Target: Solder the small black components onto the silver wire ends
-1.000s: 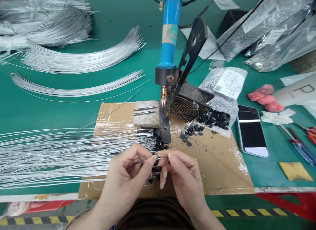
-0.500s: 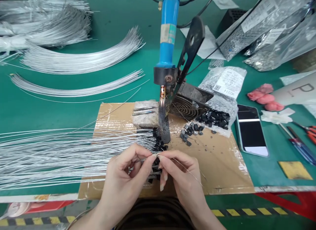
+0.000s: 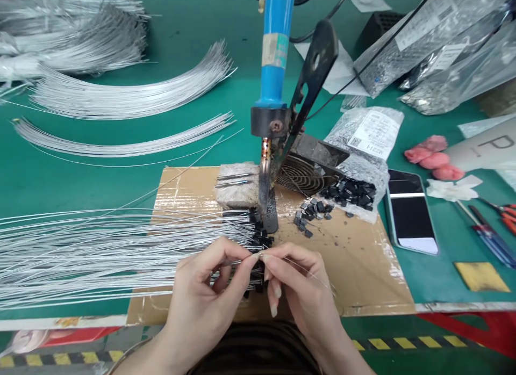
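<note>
My left hand (image 3: 209, 294) pinches a pale wire (image 3: 235, 262), tips just beside my right hand (image 3: 308, 286), clamped on a thin strand (image 3: 299, 266) slanting rightward toward me.

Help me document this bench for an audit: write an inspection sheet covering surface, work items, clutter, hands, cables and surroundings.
Surface: green bench under a cardboard sheet specked with dark bits.
Work items: loose pale wires, small black pieces on the cardboard, blue-handled iron pointing down.
Clutter: phone, yellow pad and plastic bags, all to the right.
Hands: left hand and right hand meet at the fingertips, pinching thin strands; finer detail too small to tell.
Cables: black cables behind the iron.
Surroundings: yellow-and-black floor tape below the bench edge; co-workers: nothing seen.
</note>
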